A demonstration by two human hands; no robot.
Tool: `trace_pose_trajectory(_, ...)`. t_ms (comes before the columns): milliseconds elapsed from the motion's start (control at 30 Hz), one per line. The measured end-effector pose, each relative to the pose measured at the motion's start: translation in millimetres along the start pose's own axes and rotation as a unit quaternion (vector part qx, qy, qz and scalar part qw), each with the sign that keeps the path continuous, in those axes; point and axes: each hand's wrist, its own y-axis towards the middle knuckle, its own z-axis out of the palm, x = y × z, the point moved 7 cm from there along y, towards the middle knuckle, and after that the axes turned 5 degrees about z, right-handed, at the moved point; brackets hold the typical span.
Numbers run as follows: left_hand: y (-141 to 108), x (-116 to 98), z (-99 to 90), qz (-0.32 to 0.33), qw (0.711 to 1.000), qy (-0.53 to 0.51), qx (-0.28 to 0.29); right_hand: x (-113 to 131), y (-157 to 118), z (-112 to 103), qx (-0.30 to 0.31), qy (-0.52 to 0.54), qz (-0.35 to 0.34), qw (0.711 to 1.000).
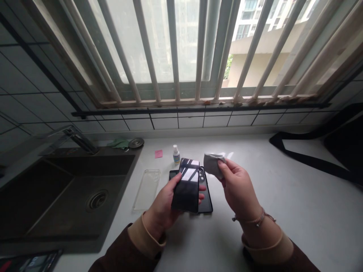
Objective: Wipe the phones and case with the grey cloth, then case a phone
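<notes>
A black smartphone [185, 190] lies screen up in my left hand [166, 206], thumb on its left edge and fingertips showing past its right edge. Window bars reflect in the glass. Between thumb and fingers, my right hand [236, 181] pinches a folded grey cloth [213, 164] just right of the phone, apart from it. Under the phone, on the counter, sits a black phone case [208, 200] with camera cutouts, partly covered. A clear phone case [146, 189] rests to the left. Behind the phone stands a small white spray bottle [176, 155].
The white counter [272, 196] carries a pink sticky note [158, 153]. At left is a dark sink [113, 211] with a faucet [81, 139], a drain lid [136, 142] and a green cloth [119, 143]. A black strap [306, 160] lies at right. A barred window rises behind.
</notes>
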Motion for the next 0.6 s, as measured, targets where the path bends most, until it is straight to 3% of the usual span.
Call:
trace_pose_trajectory(67, -4.2, 5.9, 7.2, -0.022, 0.999, 0.01, 0.034, -3.1, 4.7, -11.4, -0.06, -0.012, -0.006, 0.998)
trace_pose_trajectory(133, -6.6, 9.3, 11.0, -0.03, 0.998, 0.012, 0.046, 3.6, 3.4, -9.8, -0.057, -0.095, -0.048, 0.993)
trace_pose_trajectory(233, -4.8, 7.7, 10.1, -0.003, 0.999, 0.02, 0.038, 18.0, -8.3, 11.9, 0.026, -0.256, -0.158, 0.953)
trace_pose_trajectory(333, 0.9, -2.4, 2.1, 0.075, 0.997, 0.021, 0.012, 18.8, -22.8, 36.0, 0.14, -0.32, -0.234, 0.907)
trace_pose_trajectory(500, 8.5, -9.0, -23.3, 0.122, 0.988, 0.006, -0.094, 15.3, -35.0, 50.7, 0.251, -0.308, -0.254, 0.882)
trace_pose_trajectory(600, 10.2, -12.5, -26.2, 0.135, 0.985, -0.026, -0.106, 21.7, -42.3, 55.4, 0.311, -0.265, -0.241, 0.88)
